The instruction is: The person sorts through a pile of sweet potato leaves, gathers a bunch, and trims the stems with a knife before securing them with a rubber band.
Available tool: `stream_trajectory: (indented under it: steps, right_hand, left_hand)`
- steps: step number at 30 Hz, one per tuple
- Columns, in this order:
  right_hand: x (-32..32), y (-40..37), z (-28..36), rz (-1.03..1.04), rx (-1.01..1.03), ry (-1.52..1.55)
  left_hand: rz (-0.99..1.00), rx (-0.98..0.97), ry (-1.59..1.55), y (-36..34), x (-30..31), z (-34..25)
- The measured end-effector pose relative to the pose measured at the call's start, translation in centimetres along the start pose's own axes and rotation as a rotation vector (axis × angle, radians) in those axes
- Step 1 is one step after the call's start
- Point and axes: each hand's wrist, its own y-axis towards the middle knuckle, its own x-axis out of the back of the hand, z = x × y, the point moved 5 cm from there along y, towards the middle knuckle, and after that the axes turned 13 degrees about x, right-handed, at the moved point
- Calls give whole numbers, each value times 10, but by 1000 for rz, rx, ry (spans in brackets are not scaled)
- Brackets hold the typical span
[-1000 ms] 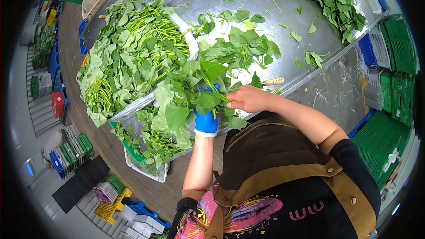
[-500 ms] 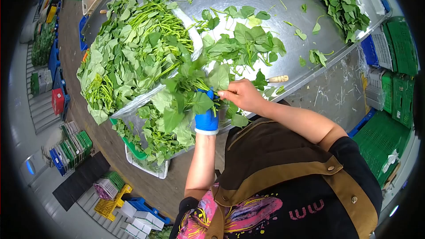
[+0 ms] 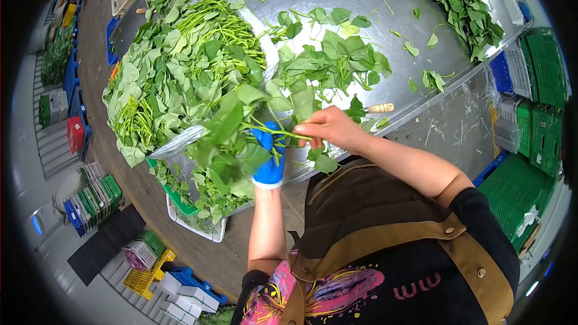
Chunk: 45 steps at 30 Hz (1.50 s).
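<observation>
Left hand (image 3: 268,157), blue-gloved, clenched on a bunch of leafy greens (image 3: 241,138) over the steel table (image 3: 361,6) near edge. Right hand (image 3: 325,127) pinches one stem (image 3: 278,133) from that bunch. Knife (image 3: 378,108) just beyond.

Surface (image 3: 421,18): bare metal, smooth, dull sheen
Glove (image 3: 269,165): blue rubbery, smooth
Knife handle (image 3: 380,108): pale wood
Crates (image 3: 545,60): green plastic
Apron (image 3: 361,204): brown cloth, matt

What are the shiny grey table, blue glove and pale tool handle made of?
Shiny grey table: probably stainless steel, bare with glare patches. Blue glove on the left hand: thin rubber or nitrile, smooth and snug. Pale tool handle: likely unpainted wood, too small to be sure.
</observation>
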Motion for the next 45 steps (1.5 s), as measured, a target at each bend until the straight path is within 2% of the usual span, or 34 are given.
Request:
stream_trajectory:
  steps: [2, 6, 9, 10, 11, 12, 14, 15, 17, 20, 21, 23, 26, 27, 30, 31, 34, 38, 39, 42, 43, 45]
  right_hand:
    - [-6, 7, -6, 24, -14, -84]
    - [-3, 8, -14, -137, 53, 9]
    - [3, 2, -12, -250, 239, 63]
    - [6, 0, -10, -280, 283, 94]
    - [14, 0, -12, -144, 200, -160]
    - [17, 1, -10, 22, 184, -500]
    - [21, -3, -16, 365, 126, -1165]
    - [37, -4, -25, 290, 103, -1278]
    - [77, 4, -29, 7, 12, -1419]
    - [129, 11, -44, -172, 4, -1554]
    - [137, 13, -54, -176, 35, -1416]
    - [145, 18, -67, -176, 97, -1139]
    - [102, 3, -11, -324, 351, -427]
    - [95, 0, -7, -292, 430, -503]
    - [76, -9, 5, -218, 527, -752]
    - [65, -14, 18, -222, 613, -787]
    - [38, -24, 38, -121, 689, -1310]
    - [13, -27, 29, 74, 775, -1504]
    - [5, -30, 33, 110, 859, -1520]
    - [2, -30, 33, 114, 844, -1397]
    - [8, -25, 31, 64, 651, -1184]
    - [19, -20, 21, -27, 272, -750]
  left_hand:
    - [100, 89, 106, -1, -15, 7]
    - [-148, 13, 301, -4, -1, 17]
    - [-80, -18, -233, 5, 26, 13]
    - [-97, -62, -252, 6, 35, 4]
    - [-113, -106, -271, 8, 44, -4]
    - [-230, -80, -397, 3, 44, -9]
    - [-70, 24, -336, 0, 54, -12]
    - [-37, 58, -330, -1, 53, -12]
    - [27, 117, -325, 0, 47, -10]
    - [210, 174, -482, 8, 11, 1]
    - [135, 201, -548, 12, 9, 10]
    - [111, 249, -615, 15, 5, 23]
    - [87, 345, -719, 16, 1, 38]
    - [89, 392, -754, 16, -4, 41]
    - [-101, 338, -554, 15, -13, 43]
    - [-65, 318, -543, 17, -14, 42]
    - [-123, 232, -405, 20, -16, 40]
    - [-172, 205, -59, 12, -38, 46]
    - [-174, 234, 34, 10, -37, 48]
    - [-175, 196, -21, 11, -39, 50]
    - [-170, 198, -80, 9, -42, 47]
    - [-124, 230, -71, 10, -11, 56]
